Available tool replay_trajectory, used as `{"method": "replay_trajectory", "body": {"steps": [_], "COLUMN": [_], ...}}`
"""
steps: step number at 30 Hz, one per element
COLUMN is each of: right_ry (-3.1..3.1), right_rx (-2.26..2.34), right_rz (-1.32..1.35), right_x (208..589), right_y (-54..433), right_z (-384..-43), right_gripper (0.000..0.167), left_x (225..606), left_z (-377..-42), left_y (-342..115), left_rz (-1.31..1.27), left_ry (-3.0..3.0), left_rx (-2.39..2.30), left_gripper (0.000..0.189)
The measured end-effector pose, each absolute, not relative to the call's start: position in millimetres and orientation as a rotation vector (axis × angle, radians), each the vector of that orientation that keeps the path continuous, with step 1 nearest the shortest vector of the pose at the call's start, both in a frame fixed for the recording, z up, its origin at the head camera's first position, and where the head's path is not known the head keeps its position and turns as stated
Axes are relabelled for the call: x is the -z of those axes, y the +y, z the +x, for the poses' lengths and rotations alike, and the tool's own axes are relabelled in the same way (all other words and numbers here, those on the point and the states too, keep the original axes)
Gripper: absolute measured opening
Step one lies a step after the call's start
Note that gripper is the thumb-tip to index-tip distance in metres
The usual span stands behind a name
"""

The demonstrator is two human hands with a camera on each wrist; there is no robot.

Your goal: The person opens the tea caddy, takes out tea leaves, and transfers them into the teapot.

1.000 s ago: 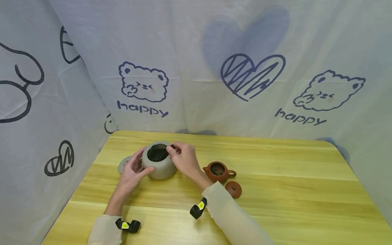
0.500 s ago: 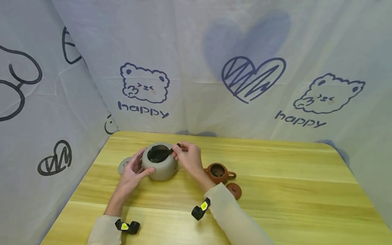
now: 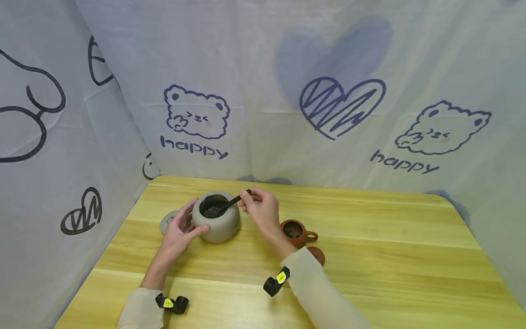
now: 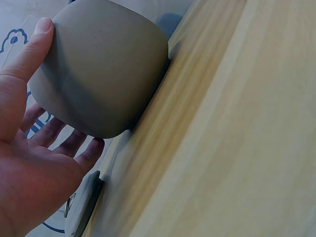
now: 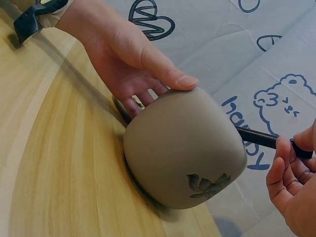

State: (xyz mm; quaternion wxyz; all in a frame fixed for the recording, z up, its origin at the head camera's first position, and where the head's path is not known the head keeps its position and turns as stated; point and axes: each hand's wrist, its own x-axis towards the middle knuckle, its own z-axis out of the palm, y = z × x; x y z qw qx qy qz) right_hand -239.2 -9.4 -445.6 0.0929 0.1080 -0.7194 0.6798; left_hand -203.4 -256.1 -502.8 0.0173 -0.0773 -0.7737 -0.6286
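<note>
A round grey ceramic tea jar (image 3: 218,228) stands on the table with dark loose tea leaves (image 3: 211,212) visible inside. My left hand (image 3: 179,230) holds the jar's left side, thumb in front and fingers spread behind. In the right wrist view, the jar (image 5: 185,148) shows a dark flower print. The thumb and fingers of my right hand (image 3: 262,211) pinch the handle of a slim black tea scoop (image 3: 234,201). The scoop slants down over the rim, its lower end inside the jar's mouth.
A grey jar lid (image 3: 166,221) lies left of the jar, partly behind my left hand. Right of my right wrist stands an open brown clay teapot (image 3: 302,240) with some leaves inside. Its lid (image 3: 317,256) lies in front, partly covered by my sleeve. Printed cloth walls (image 3: 263,137) border the table.
My right hand has moved right and drawn the scoop back, so more of its handle shows above the jar's rim. The left hand keeps its hold on the jar.
</note>
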Motion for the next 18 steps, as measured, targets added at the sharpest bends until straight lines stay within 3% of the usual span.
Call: {"method": "replay_trajectory", "body": {"steps": [18], "right_ry": [-2.059], "right_rx": [-2.040], "right_rz": [0.261], "right_x": [437.8], "right_y": [4.0], "right_z": [-235.2], "right_gripper": [0.019], "left_x": [504.1], "left_z": [-202.7], "left_y": [-254.8], "left_rz": [-0.240], "left_ry": [-2.412], "left_rx": [1.928], "left_gripper": [0.084]}}
